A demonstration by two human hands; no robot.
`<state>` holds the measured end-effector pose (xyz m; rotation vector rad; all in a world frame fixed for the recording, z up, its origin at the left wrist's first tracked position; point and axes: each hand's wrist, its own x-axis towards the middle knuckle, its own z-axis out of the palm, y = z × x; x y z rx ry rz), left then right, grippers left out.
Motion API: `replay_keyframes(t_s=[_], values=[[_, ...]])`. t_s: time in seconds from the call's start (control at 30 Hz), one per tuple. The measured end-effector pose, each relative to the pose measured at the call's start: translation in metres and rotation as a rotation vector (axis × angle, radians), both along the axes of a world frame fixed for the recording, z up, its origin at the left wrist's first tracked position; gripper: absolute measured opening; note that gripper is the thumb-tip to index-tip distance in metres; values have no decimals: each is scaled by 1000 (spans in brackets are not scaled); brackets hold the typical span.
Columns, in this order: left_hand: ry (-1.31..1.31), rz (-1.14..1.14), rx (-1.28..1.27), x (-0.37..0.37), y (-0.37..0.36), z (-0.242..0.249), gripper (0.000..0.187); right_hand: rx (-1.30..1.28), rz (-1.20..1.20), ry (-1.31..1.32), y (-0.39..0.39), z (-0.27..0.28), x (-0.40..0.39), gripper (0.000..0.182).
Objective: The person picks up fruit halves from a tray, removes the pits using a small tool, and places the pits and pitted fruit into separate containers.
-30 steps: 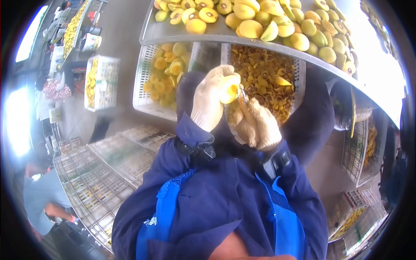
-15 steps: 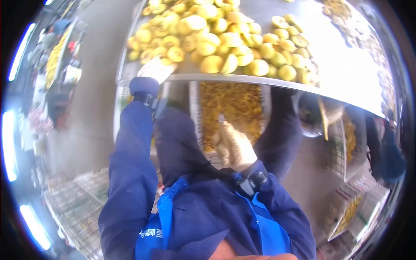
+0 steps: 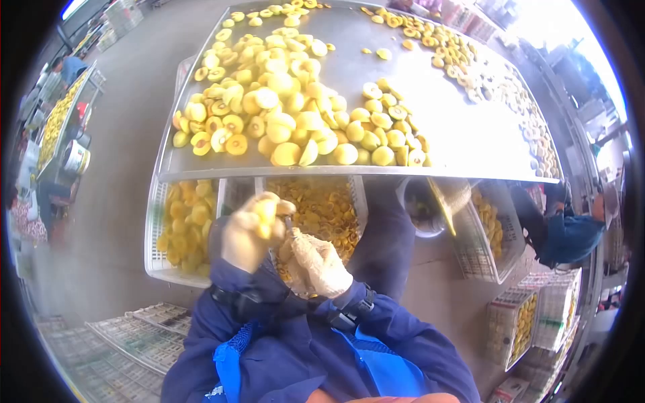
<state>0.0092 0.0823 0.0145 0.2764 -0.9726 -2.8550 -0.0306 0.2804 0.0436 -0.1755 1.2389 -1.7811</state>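
Observation:
My gloved left hand (image 3: 243,243) is closed round a yellow fruit piece (image 3: 267,218), held up over the crates in front of my body. Just right of it, my gloved right hand (image 3: 321,265) is closed round a small tool (image 3: 289,223) whose dark tip touches or nearly touches the fruit. What kind of tool it is cannot be made out. Below both hands stands a crate of brownish-yellow scraps (image 3: 322,211). Beyond them, a metal table (image 3: 349,172) bears a large heap of halved yellow fruit (image 3: 269,101).
A white crate of yellow fruit (image 3: 186,225) stands at the left under the table edge. To the right are a round bucket (image 3: 422,208), a crate (image 3: 492,235), stacked crates (image 3: 531,322) and a person in blue (image 3: 571,235). Empty-looking crates (image 3: 138,339) lie lower left.
My left hand has come back from the table edge to my right hand, now with fruit in it. The view has shifted, showing more of the table and the left crate.

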Motion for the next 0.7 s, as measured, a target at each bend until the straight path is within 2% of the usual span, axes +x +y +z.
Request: replay_keyframes(t_s=[0.03, 0.1, 0.13, 0.27, 0.37, 0.43, 0.53, 0.63, 0.7], values=[[-28, 39, -55, 4, 15, -8, 51, -4, -11, 44, -5, -3, 6, 47], [-52, -18, 80, 14, 36, -6, 48, -11, -38, 130, -12, -14, 21, 45], [-74, 4, -29, 19, 40, -5, 41, -21, -26, 23, -10, -10, 25, 44], [-199, 133, -321, 38, 42, -3, 36, -23, 6, 53, -10, -21, 34, 45], [-172, 198, 58, 36, 32, -11, 51, 53, -31, 74, -8, 0, 30, 46], [-121, 190, 198, 38, 22, -9, 44, 66, -57, 69, -5, 4, 32, 45], [-96, 285, -4, 40, 23, -8, 44, 158, -36, 164, -4, 13, 33, 49], [-155, 336, 160, 37, 18, -15, 46, 242, 89, 187, -3, 10, 36, 42], [-140, 331, 101, 40, 25, -9, 50, 205, 122, 187, -5, -4, 39, 37]])
